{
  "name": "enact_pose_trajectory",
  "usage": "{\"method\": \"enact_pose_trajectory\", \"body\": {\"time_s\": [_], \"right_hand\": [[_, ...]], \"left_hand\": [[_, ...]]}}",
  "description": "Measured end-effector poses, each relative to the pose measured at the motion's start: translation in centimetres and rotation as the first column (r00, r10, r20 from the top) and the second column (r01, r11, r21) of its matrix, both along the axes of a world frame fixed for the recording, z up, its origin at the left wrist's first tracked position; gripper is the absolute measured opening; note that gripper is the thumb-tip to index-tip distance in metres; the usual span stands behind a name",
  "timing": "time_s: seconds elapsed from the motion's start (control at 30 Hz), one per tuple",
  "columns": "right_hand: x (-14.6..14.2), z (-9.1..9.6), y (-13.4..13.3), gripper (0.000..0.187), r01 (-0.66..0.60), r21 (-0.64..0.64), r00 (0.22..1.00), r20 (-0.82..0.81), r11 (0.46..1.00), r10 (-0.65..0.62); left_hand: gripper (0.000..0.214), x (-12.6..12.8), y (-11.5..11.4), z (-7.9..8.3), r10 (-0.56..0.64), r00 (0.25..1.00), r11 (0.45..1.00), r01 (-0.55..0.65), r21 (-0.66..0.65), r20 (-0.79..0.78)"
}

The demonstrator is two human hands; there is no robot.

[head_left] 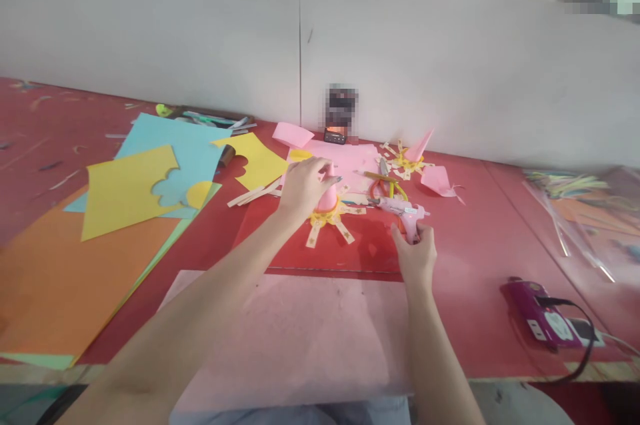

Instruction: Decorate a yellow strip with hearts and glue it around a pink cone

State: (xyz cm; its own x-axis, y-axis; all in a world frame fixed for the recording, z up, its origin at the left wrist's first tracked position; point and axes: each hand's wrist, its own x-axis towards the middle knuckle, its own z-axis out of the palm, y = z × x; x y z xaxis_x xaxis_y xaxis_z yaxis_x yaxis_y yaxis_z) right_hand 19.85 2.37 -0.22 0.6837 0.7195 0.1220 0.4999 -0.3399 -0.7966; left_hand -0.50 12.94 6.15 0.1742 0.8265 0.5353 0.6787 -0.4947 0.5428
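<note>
A pink paper cone stands on a yellow base from which paper strips with gold stars fan out. The fingers of my left hand are closed around the cone's upper part. Pale pink and lying on its side, a hot glue gun has its handle between the thumb and fingers of my right hand. Both things are over a glossy red sheet. Just behind the glue gun lie scissors with red and yellow handles, partly covered by a brownish stick.
A second cone piece stands at the back right, near a pink paper scrap. Blue, cut yellow and orange sheets overlap on the left. A phone leans on the wall. A purple power strip with cables lies right.
</note>
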Motion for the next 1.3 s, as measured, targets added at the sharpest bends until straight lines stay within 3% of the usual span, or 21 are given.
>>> {"method": "enact_pose_trajectory", "body": {"time_s": [0.13, 0.27, 0.5, 1.0, 1.07, 1.17, 1.27, 1.3], "right_hand": [[0.2, -0.1, 0.0, 0.040, -0.001, 0.041, 1.000, -0.008, 0.999, 0.001], [0.1, -0.1, 0.0, 0.042, -0.005, 0.039, 1.000, -0.029, 0.999, 0.006], [-0.5, 0.2, -0.1, 0.045, -0.040, -0.005, 0.998, -0.047, 0.999, 0.040], [-0.7, 0.1, -0.1, 0.047, -0.059, -0.033, 0.998, -0.034, 0.998, 0.058], [-0.8, 0.1, -0.1, 0.046, -0.064, -0.044, 0.997, -0.037, 0.997, 0.062], [-1.1, 0.0, 0.0, 0.046, -0.067, -0.053, 0.998, -0.019, 0.996, 0.066], [-1.4, -0.3, 0.1, 0.047, -0.091, -0.058, 0.996, 0.007, 0.994, 0.091], [-1.5, -0.5, 0.1, 0.048, -0.101, -0.059, 0.995, 0.016, 0.993, 0.102]], "left_hand": [[0.025, -0.8, -0.2, 0.9, -0.086, 0.996, 0.996, 0.085, 0.020, 0.020], [0.028, -0.9, -0.5, 1.0, -0.171, 0.983, 0.984, 0.168, -0.051, -0.063], [0.013, -1.2, -1.0, 0.4, -0.196, 0.977, 0.979, 0.190, -0.079, -0.083], [0.027, -1.9, -1.0, 0.4, -0.236, 0.972, 0.964, 0.237, -0.124, 0.025], [0.031, -2.2, -1.2, 0.7, -0.207, 0.977, 0.974, 0.211, -0.085, 0.051], [0.018, -2.7, -1.7, 0.6, -0.068, 0.994, 0.998, 0.066, 0.022, 0.087], [0.008, -3.0, -2.4, -1.0, 0.045, 0.997, 0.996, -0.049, 0.070, 0.056], [0.007, -3.0, -2.6, -1.7, 0.029, 1.000, 0.997, -0.028, 0.079, -0.013]]}}
